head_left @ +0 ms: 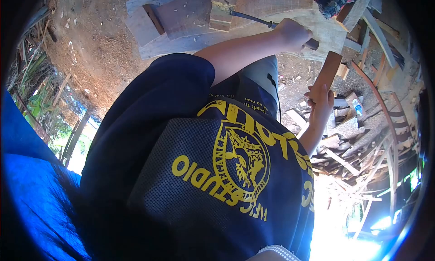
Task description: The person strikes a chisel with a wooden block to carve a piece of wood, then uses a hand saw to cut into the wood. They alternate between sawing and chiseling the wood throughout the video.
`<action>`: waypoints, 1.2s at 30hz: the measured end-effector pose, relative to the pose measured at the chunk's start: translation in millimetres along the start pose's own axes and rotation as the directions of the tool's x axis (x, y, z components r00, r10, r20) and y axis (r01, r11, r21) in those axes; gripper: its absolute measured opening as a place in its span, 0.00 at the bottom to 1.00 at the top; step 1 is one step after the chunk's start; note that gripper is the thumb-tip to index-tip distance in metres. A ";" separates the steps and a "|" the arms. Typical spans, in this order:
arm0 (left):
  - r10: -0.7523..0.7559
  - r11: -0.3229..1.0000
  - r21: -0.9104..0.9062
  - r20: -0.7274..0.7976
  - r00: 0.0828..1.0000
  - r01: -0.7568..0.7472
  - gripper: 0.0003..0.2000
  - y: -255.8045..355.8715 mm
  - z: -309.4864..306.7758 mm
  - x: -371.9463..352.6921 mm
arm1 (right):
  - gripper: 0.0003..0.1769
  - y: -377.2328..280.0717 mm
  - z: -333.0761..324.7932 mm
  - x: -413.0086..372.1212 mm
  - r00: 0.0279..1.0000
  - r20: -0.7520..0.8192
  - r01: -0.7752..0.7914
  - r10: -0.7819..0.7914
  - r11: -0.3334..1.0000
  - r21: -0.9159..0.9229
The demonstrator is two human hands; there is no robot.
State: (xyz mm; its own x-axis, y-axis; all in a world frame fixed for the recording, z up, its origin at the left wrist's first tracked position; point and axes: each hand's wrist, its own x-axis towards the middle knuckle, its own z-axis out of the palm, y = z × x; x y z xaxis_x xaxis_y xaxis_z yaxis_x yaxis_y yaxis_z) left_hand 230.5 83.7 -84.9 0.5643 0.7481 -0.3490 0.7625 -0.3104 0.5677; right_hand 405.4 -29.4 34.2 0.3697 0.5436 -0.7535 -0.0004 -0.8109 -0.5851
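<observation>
My left hand (292, 34) is closed round the handle of a chisel (251, 19). Its thin dark blade points to the upper left, with the tip at the edge of a notched piece of wood (220, 9). The butt of the handle sticks out past my fingers on the other side. In my right hand (321, 100) is a flat brown wooden block (331, 70), gripped near its lower end. The block's upper end stands a short way from the chisel's butt.
Under the notched piece lies a broad wooden board (188, 43), with a small wood piece (154, 19) on its left part. A dark patterned cloth (333, 1) is at the top right. Scrap wood (349, 127) and a curved strip (378, 95) litter the ground at right.
</observation>
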 end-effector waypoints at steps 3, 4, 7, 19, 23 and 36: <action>-0.039 0.999 -0.025 0.098 0.994 0.042 0.16 -13.9 2.1 -3.0 | 0.18 1.8 0.1 6.5 0.999 0.041 0.010 -0.010 1.000 -0.002; -0.039 0.999 -0.023 0.101 0.994 0.042 0.16 -17.8 4.0 -4.5 | 0.18 1.4 0.7 7.9 0.999 0.042 0.008 -0.008 1.000 0.001; -0.017 1.000 0.015 0.118 0.993 0.015 0.15 -25.7 9.0 -8.6 | 0.18 -5.0 0.6 11.6 1.000 0.025 -0.002 0.003 1.000 -0.023; 0.030 0.999 -0.015 0.182 0.983 -0.028 0.15 -27.7 8.5 -16.8 | 0.25 31.8 -9.5 41.3 0.674 -0.735 0.064 -0.078 0.997 -0.047; 0.073 0.997 0.001 0.162 0.984 -0.074 0.15 -39.8 14.9 -25.1 | 0.17 9.9 27.5 -4.3 0.931 0.166 -0.360 0.326 0.898 0.254; 0.117 0.993 0.001 0.193 0.974 -0.119 0.10 -55.7 10.4 -46.9 | 0.16 28.1 34.2 -17.1 0.917 0.193 -0.399 0.350 0.821 0.408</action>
State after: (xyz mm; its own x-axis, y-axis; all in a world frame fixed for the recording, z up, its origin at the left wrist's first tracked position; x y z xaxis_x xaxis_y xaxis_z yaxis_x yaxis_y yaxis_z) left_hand 164.9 59.9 -107.9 0.6998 0.5796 -0.4175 0.6902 -0.3978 0.6045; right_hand 367.2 -54.1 20.3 0.1598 0.2562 -0.9533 -0.5270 -0.7944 -0.3019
